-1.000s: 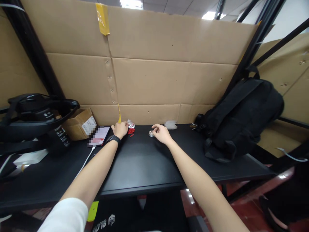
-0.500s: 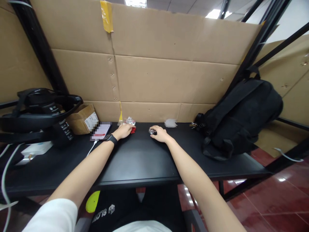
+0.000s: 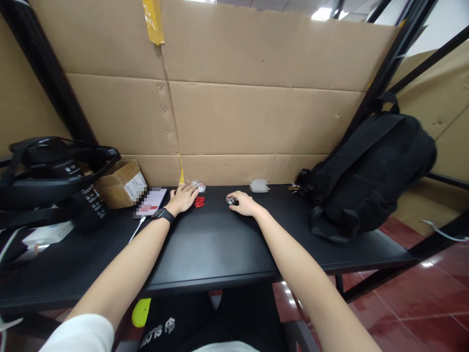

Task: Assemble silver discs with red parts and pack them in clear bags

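My left hand (image 3: 183,199), with a dark watch on its wrist, lies low over the back left of the black table (image 3: 216,244), fingers stretched out and apart. Just right of its fingertips is a small cluster of red pieces (image 3: 200,202), too small to name. Behind them rests a crumpled clear plastic bag (image 3: 200,186). My right hand (image 3: 244,203) curls its thumb and fingers around a small round shiny container (image 3: 230,200) on the tabletop; part of it is hidden by the fingers.
At the right leans a black backpack (image 3: 377,171). A white crumpled packet (image 3: 259,186) sits against the cardboard wall (image 3: 227,117). To the left are a phone (image 3: 152,201) on a white cable, a cardboard box (image 3: 122,183) and a black headset (image 3: 54,171).
My left hand has shifted left and its fingers have spread, uncovering the red pieces on the table. My right hand stays at the round container.
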Motion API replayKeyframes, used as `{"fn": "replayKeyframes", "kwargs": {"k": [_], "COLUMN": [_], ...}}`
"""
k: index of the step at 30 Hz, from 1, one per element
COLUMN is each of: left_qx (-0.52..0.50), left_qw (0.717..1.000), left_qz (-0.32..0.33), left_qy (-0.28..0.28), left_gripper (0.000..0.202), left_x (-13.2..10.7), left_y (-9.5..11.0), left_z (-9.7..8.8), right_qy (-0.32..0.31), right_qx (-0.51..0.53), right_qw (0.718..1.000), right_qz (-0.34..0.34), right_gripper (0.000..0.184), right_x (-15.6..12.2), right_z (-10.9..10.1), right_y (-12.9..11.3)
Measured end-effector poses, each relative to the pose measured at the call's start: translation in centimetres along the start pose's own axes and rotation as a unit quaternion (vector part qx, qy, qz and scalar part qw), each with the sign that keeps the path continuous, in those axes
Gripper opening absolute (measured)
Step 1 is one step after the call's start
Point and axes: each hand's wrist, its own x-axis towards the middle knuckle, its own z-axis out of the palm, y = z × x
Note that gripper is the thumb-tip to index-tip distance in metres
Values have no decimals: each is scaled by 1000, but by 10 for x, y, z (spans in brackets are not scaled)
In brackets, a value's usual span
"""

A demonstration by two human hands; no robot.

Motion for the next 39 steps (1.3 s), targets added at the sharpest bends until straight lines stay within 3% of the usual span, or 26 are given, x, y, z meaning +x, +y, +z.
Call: {"fn": "replayKeyframes", "kwargs": {"k": [5, 10, 17, 23, 27, 33, 39], "left_qx": [30, 20, -14, 12, 19, 75, 67], "left_qw": [999, 997, 995, 995, 994, 988, 987], "left_qz": [16, 45, 95, 98, 108, 134, 147], "left_qy": [13, 59, -11, 31, 19, -1, 7], "left_gripper": [53, 46, 38, 34, 16, 7, 18], "left_x": [-9, -9, -14, -21, -27, -35, -41], "left_y": [0, 0, 7, 7, 13, 28, 38], "left_z": [0, -6, -12, -20, -28, -32, -24], "right_qy": [2, 29, 44, 60, 90, 98, 104], "right_qx": [-11, 2, 49, 99, 116, 156, 173], "right_qw": [1000, 999, 996, 993, 989, 982, 978], "right_qz": [-8, -24, -54, -9, -11, -36, -56], "right_gripper": [39, 25, 23, 35, 32, 34, 35], "right_x": [-1, 2, 8, 8, 7, 5, 0], "right_z": [-1, 2, 3, 4, 4, 5, 2], "right_y": [1, 7, 12, 10, 9, 4, -7]}}
